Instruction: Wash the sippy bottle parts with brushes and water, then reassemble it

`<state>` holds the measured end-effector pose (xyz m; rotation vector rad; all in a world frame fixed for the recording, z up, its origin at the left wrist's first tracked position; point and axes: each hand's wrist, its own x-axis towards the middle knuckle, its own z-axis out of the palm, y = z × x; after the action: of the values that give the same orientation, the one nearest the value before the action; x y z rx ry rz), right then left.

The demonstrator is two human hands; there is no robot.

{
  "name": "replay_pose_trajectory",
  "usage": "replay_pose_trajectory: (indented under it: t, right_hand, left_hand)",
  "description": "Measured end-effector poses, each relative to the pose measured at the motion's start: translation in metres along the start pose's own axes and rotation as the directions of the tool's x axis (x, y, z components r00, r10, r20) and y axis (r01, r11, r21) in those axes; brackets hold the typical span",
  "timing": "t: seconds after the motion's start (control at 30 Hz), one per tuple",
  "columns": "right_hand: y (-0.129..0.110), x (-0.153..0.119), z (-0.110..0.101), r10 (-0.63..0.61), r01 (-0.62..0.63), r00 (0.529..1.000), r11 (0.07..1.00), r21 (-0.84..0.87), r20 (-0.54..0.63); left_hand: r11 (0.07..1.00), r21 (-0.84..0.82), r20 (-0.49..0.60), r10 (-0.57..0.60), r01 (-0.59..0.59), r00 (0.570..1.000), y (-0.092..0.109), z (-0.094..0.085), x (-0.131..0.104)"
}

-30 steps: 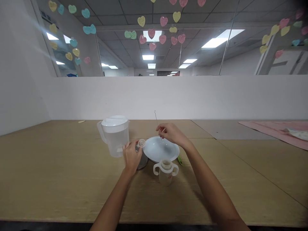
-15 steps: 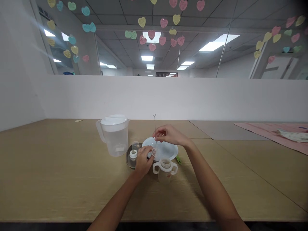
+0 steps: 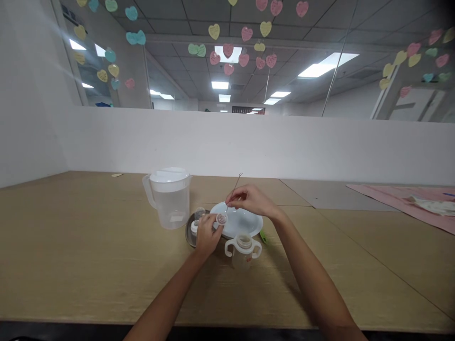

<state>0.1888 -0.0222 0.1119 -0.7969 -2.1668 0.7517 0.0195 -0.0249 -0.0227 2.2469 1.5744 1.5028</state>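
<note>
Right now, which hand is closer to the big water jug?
Left. The left hand is just right of the jug, holding a small cap. The right hand is farther right, over the plate.

Both forearms (image 3: 167,303) bare, no sleeves, rings etc.

A long tan wooden counter (image 3: 88,265) runs along a white partition wall. Near its middle stand a clear lidded pitcher (image 3: 168,198), a round metal tray (image 3: 189,233), a white plate (image 3: 241,221) and a two-handled baby bottle (image 3: 243,250), close together. A pink cloth (image 3: 398,196) lies at the far right.
</note>
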Motion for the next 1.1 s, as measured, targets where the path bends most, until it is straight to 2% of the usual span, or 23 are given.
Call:
replay_pose_trajectory:
  t: [0.23, 0.4, 0.73, 0.87, 1.1]
  right_hand:
    - [-0.005, -0.001, 0.002, 0.017, -0.016, 0.999, 1.0, 0.02, -0.033]
    - [-0.002, -0.001, 0.001, 0.001, -0.001, 0.999, 1.0, -0.008, 0.033]
    - [-0.004, 0.0, 0.008, -0.002, 0.01, 0.999, 0.981, -0.193, 0.043]
    - [-0.006, -0.001, 0.009, 0.015, -0.005, 0.999, 0.975, -0.222, 0.043]
    - [0.001, 0.001, 0.015, -0.011, 0.035, 0.996, 0.957, -0.287, 0.083]
  left_hand:
    - [0.999, 0.036, 0.017, 0.0, 0.0, 1.0, 0.0, 0.0, 0.001]
    - [0.999, 0.053, 0.017, 0.006, -0.007, 1.0, -0.002, 0.002, 0.0]
    - [0.999, 0.043, 0.02, 0.002, -0.002, 1.0, 0.003, -0.001, 0.0]
    - [0.997, 0.068, 0.049, 0.019, -0.023, 0.999, 0.001, -0.001, 0.0]
    - [0.996, 0.078, 0.016, 0.03, -0.031, 0.999, -0.003, 0.001, 0.0]
